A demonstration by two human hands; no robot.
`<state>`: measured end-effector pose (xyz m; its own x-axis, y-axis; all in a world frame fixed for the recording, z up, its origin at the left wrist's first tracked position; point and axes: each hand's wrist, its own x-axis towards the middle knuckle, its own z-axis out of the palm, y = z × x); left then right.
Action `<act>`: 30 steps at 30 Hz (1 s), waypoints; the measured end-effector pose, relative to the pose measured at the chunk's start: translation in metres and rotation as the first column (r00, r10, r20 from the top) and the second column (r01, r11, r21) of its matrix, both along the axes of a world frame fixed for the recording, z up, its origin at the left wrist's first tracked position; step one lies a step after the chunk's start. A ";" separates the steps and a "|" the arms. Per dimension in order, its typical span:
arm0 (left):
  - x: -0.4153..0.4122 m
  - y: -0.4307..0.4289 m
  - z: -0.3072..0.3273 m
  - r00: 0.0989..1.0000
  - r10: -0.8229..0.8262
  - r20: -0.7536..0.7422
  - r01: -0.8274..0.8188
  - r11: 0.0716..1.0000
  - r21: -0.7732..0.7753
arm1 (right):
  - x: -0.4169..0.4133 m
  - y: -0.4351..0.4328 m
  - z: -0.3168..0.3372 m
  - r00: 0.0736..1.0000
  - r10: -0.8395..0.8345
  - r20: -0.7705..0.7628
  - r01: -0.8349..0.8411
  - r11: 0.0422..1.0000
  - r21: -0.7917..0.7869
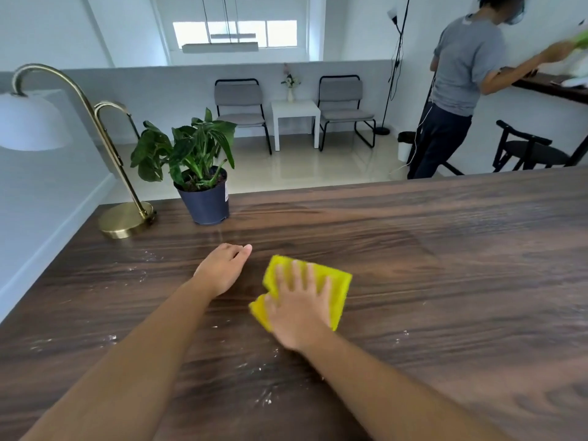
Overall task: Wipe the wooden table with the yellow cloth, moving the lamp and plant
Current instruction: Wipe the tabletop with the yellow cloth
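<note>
My right hand (300, 310) lies flat on the folded yellow cloth (337, 283), pressing it onto the dark wooden table (445, 265); the hand is blurred. My left hand (222, 270) rests on the table just left of the cloth, fingers loosely curled, holding nothing. A green plant in a dark blue pot (205, 202) stands at the far left of the table. Left of it stands a brass lamp (125, 219) with a round base and a white shade. White crumbs and dust are scattered over the near left part of the table.
The table's far edge runs behind the plant and lamp, and a white wall borders its left side. Beyond it, a person in a grey shirt (458, 87) leans over another dark table. Two grey chairs and a small white side table (296, 117) stand further back.
</note>
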<state>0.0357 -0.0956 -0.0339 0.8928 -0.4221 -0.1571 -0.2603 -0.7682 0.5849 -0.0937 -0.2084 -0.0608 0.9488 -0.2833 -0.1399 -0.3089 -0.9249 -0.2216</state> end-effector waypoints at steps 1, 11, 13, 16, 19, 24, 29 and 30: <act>-0.005 0.000 0.000 1.000 0.006 0.005 -0.006 1.000 -0.012 | -0.007 0.014 -0.001 0.987 0.157 0.020 -0.157 0.988 -0.010; -0.056 0.000 -0.012 0.992 -0.008 0.128 -0.006 0.994 0.110 | -0.024 -0.132 0.000 0.877 0.479 0.024 -0.476 0.876 -0.077; -0.068 -0.002 -0.011 0.988 -0.028 0.153 0.002 0.986 0.167 | -0.028 -0.178 -0.001 0.967 0.253 -0.033 -0.255 0.964 -0.081; -0.083 -0.004 -0.010 0.986 -0.053 0.161 0.016 0.975 0.221 | -0.046 -0.209 -0.003 0.996 -0.083 -0.031 0.081 0.994 -0.079; -0.091 -0.005 -0.012 0.986 -0.067 0.155 0.029 0.970 0.241 | -0.057 -0.177 -0.003 0.929 -0.370 -0.018 0.369 0.929 -0.039; -0.090 -0.003 -0.010 0.988 -0.071 0.135 0.043 0.979 0.202 | -0.065 -0.058 0.004 0.975 -0.211 -0.068 0.208 0.977 -0.048; -0.093 0.006 -0.009 0.985 -0.096 0.140 0.074 0.984 0.160 | -0.096 0.009 0.003 0.858 0.513 0.013 -0.508 0.853 -0.122; -0.094 0.008 -0.008 0.984 -0.110 0.138 0.086 0.981 0.174 | -0.099 0.003 0.004 0.807 0.590 0.025 -0.584 0.803 -0.115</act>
<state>-0.0585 -0.0872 -0.0423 0.8669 -0.4877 -0.1030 -0.4126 -0.8181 0.4006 -0.1930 -0.2054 -0.0573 0.9432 0.3217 -0.0829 0.3108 -0.9427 -0.1216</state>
